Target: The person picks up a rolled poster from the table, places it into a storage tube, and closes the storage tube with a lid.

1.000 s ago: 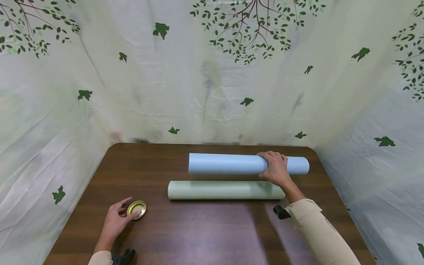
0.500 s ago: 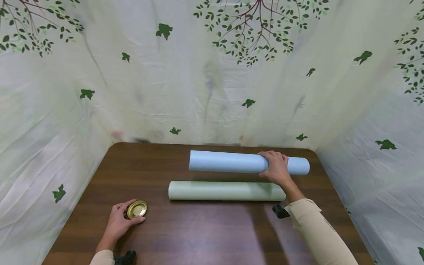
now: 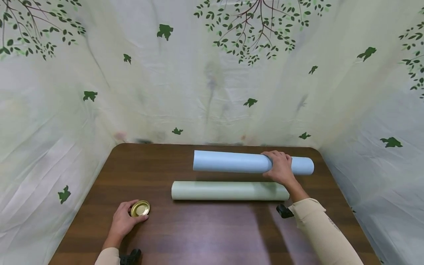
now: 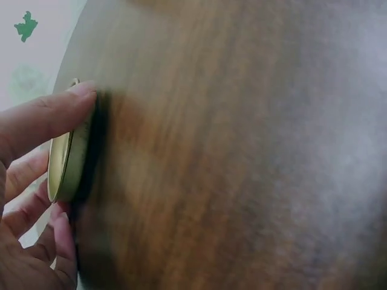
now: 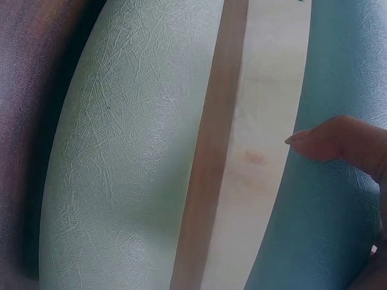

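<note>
In the head view my left hand point(image 3: 123, 221) is at the table's left with a shallow, round gold lid point(image 3: 140, 208) between thumb and fingers. Its thumb point(image 4: 63, 115) lies on the rim in the left wrist view, and the other fingers come round the opposite edge. My right hand point(image 3: 281, 168) grips a long pale-blue roll point(image 3: 228, 161) from above, right of its middle. The blue roll looks raised, its left end tilted slightly up. Nearer me, a pale-green roll point(image 3: 225, 190) with a creased surface texture lies flat on the table, parallel to it.
The brown wooden table point(image 3: 205, 235) has rounded far corners. Behind and beside it hangs a whitish cloth point(image 3: 212, 84) printed with branches and green leaf shapes. The right forearm's sleeve point(image 3: 322, 228) reaches in from the lower right.
My left thumb has moved off the lid's face to its near edge, and the fingers have closed in round it. The blue roll's left end has risen slightly; the green roll stays put.
</note>
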A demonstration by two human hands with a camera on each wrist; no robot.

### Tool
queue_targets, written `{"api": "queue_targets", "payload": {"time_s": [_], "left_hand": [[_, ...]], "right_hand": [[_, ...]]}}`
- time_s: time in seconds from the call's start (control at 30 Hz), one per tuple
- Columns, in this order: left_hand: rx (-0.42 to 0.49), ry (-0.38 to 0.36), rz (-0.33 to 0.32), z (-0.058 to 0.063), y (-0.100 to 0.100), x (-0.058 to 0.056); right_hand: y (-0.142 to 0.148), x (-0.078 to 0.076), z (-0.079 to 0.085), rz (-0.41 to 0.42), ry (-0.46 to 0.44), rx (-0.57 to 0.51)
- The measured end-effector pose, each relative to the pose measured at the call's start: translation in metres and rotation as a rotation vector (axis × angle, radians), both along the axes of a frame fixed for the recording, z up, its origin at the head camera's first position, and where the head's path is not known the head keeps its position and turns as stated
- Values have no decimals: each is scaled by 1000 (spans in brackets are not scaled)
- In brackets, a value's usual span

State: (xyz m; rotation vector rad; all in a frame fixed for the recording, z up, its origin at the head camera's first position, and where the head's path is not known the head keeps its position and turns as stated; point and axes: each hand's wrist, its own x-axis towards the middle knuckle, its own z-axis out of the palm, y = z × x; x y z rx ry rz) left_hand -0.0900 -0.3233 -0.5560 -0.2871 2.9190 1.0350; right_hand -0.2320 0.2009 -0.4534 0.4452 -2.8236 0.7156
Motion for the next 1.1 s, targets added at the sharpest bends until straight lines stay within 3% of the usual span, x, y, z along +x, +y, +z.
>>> {"api": "queue_targets", "payload": {"time_s": [0.13, 0.47, 0.8, 1.1], "left_hand": [[-9, 29, 17, 5, 1, -3], [-29, -11, 35, 13, 5, -10], [23, 48, -61, 30, 17, -23], [31, 105, -105, 31, 31, -35]], "right_hand": [[1, -2, 0, 5, -8, -5], [1, -1, 0, 5, -12, 6], [4, -1, 3, -2, -22, 25], [0, -2, 2, 12, -24, 32]]}}
